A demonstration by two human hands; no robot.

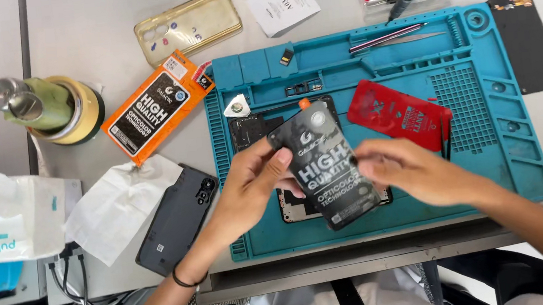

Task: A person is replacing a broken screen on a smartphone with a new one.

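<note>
Both hands grip black screen panel (328, 167) above teal repair mat (513, 147) on counter (104, 29): L hand (248, 188) fingers clasp left edge, R hand (415, 174) fingers pinch right edge. Opened phone (290, 204) lies beneath.

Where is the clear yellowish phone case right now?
The clear yellowish phone case lies at the head view's upper left, on the grey table, above the orange packet.

free: bare mat (488, 170) right of hands | blocked: red pouch (398, 113) ahead, back cover (178, 219) left

Glossy black screen panel (330, 166), matt rubbery mat (481, 97)
</note>
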